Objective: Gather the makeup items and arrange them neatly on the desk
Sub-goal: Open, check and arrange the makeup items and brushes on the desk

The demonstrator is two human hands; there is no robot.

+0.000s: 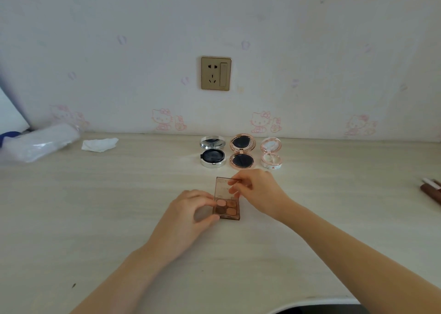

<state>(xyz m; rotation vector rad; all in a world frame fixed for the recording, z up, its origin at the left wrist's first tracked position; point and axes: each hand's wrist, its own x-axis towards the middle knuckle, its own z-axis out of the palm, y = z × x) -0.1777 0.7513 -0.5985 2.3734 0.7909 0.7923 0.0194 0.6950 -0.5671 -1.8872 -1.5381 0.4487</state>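
Palette (pixel 226 208) sits on desk (pixel 95 218) just in front of 3 open compacts (pixel 241 152), L hand (pixel 191 214) pinching base, R hand (pixel 257 192) pinching lid edge; risk: forcing lid could skid palette into compacts.

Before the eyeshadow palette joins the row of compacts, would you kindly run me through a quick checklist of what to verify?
1. Palette base held: left hand grips the eyeshadow palette at its left edge. Ok.
2. Lid under control: right hand pinches the raised clear lid. Ok.
3. Lid shut for moving: it stands open. Not ok.
4. Row to join: silver compact, rose-gold compact and pink compact stand side by side, all open. Ok.
5. Free spot in the row: bare desk right of the pink compact. Ok.
6. Everything gathered: brown items lie apart at the right edge. Not ok.
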